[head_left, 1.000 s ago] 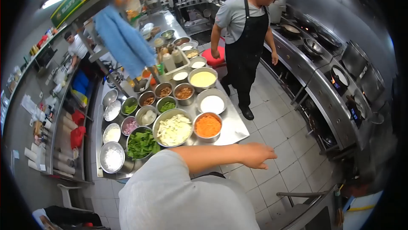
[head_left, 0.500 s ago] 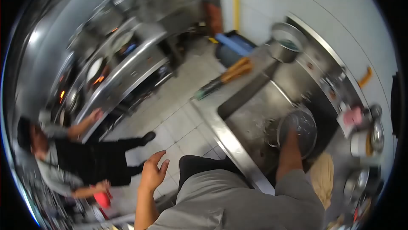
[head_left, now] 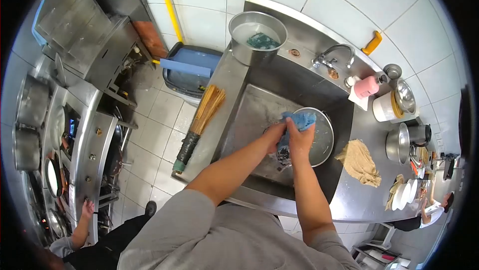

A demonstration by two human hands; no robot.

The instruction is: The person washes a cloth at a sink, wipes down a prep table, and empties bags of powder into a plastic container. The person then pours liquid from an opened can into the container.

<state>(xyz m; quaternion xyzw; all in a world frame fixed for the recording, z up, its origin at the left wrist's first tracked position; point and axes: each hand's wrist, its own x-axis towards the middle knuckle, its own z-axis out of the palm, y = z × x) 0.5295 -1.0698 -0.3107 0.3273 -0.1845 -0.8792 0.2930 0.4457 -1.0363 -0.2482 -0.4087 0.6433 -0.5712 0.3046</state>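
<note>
Two hands on one blue cloth (head_left: 303,119): we see our left hand (head_left: 274,136) and right hand (head_left: 300,144) closed round it, side by side, grip narrow. The cloth is above the left rim of the metal pot (head_left: 323,143) in the sink (head_left: 257,105); we judge that any drips would stay within the basin. A steel bucket (head_left: 247,54) with a green scouring pad (head_left: 263,41) stands at the back left corner of the counter (head_left: 357,207), clear of our arms. The stick broom (head_left: 209,108) lies lengthwise along the left edge, presumably to suit that narrow strip. A tan cloth (head_left: 359,163) lies crumpled beside the basin's right edge, in easy reach.
</note>
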